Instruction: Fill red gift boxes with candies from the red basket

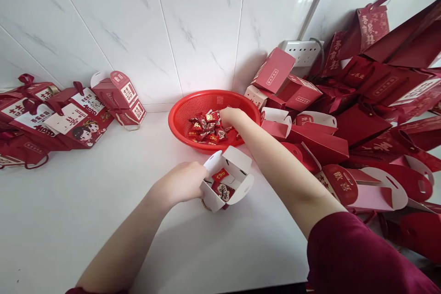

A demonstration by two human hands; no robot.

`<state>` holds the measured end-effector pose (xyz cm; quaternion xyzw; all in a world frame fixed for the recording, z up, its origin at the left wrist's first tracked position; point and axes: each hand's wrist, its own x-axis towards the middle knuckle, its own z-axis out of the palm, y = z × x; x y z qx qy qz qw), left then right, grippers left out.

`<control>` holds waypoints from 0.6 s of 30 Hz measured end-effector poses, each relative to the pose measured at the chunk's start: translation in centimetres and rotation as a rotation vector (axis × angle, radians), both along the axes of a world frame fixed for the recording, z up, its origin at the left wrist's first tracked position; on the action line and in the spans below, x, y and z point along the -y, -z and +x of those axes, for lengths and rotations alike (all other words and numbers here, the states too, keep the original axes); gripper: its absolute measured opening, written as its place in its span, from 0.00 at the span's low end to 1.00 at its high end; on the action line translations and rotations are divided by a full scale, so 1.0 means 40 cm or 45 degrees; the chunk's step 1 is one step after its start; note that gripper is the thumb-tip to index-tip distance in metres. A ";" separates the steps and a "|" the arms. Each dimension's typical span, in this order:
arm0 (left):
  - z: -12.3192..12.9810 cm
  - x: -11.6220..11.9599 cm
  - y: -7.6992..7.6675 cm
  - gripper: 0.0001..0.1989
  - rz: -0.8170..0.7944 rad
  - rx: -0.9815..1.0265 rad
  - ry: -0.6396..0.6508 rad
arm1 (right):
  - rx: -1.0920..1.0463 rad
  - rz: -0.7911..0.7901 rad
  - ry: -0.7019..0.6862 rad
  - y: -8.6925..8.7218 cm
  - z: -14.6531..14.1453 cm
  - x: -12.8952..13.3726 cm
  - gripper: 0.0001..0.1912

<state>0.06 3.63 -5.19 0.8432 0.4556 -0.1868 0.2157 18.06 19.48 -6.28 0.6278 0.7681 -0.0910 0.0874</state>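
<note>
The wall of an open white-lined box (237, 158) is gripped between the fingers and thumb of the left hand (186, 183). The box is tilted on the white counter (86, 202), just in front of a red plastic basket (179, 121). Inside the box, a small red packet with gold lettering (220, 174) is seen above a darker packet (223, 191) marked 歡喜. The right hand (230, 116) is lowered into the basket among red-wrapped sweets (206, 128); its fingertips are hidden, so whether anything is pinched cannot be told. The hands are held apart.

At the left, 囍 is printed on an upright carton (119, 96), near gift boxes dressed with cards (67, 119), whose smaller print cannot be read. At the right, 歡喜 is borne by a carton flap (339, 183), and 吾有 and 家囍 are shown in columns on a red bag (374, 27) near a power strip (303, 53).
</note>
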 end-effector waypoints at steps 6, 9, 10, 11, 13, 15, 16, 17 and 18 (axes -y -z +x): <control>-0.002 0.001 -0.003 0.06 -0.043 0.012 0.030 | -0.175 0.271 0.092 -0.032 0.062 0.129 0.13; 0.001 0.004 -0.002 0.07 -0.084 0.076 0.063 | -0.189 0.378 0.174 -0.032 0.098 0.169 0.13; 0.002 0.005 -0.001 0.07 -0.080 0.086 0.063 | -0.180 0.412 0.215 -0.033 0.106 0.174 0.14; 0.003 0.005 0.001 0.08 -0.073 0.088 0.058 | -0.169 0.447 0.252 -0.036 0.110 0.175 0.15; 0.003 0.003 0.002 0.09 -0.075 0.082 0.042 | -0.147 0.509 0.296 -0.048 0.109 0.172 0.17; 0.003 0.000 0.001 0.11 -0.083 0.063 0.024 | -0.132 0.532 0.273 -0.063 0.096 0.163 0.19; 0.002 -0.001 0.000 0.12 -0.090 0.056 0.018 | -0.126 0.518 0.237 -0.070 0.085 0.158 0.19; 0.001 -0.001 -0.002 0.13 -0.099 0.057 0.013 | -0.120 0.481 0.187 -0.075 0.073 0.152 0.19; 0.000 -0.001 -0.004 0.13 -0.111 0.064 0.010 | -0.114 0.414 0.124 -0.079 0.059 0.145 0.18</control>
